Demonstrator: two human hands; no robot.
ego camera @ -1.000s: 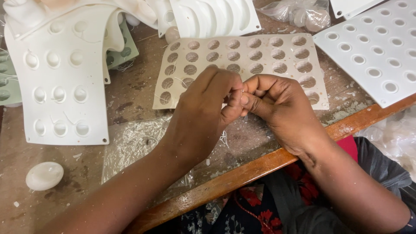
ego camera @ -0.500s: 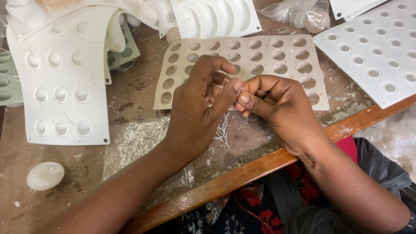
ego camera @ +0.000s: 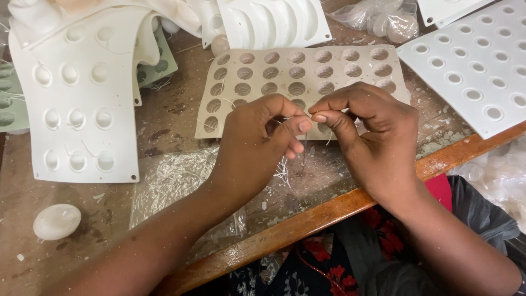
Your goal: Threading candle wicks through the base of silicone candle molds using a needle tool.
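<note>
Both hands are meeting just above the front edge of the bench (ego camera: 329,211), over the near edge of the beige mould tray (ego camera: 307,71). The left hand (ego camera: 252,148) is pinching a thin white thread (ego camera: 303,147) between thumb and forefinger, tips pressed together, and the right hand (ego camera: 372,137) is pinching the same thread right beside it, thumb and forefinger closed tight, the two sets of fingertips nearly touching. The thread is hanging from the pinch with its long axis close to upright, its free end pointing down toward the front edge; it is too fine to say more. Under the hands a small tuft of loose white threads (ego camera: 283,172) is lying on the bench. A crinkled clear plastic bag (ego camera: 170,181) is lying flat beside the left wrist, near the front edge. At the back edge, a knotted clear bag of pale round pieces (ego camera: 383,22) is sitting between the trays. A white mould sheet (ego camera: 82,109) is covering the left side, another white tray (ego camera: 476,60) is filling the right back corner, and a white egg-shaped piece (ego camera: 56,221) is resting near the left front corner.
</note>
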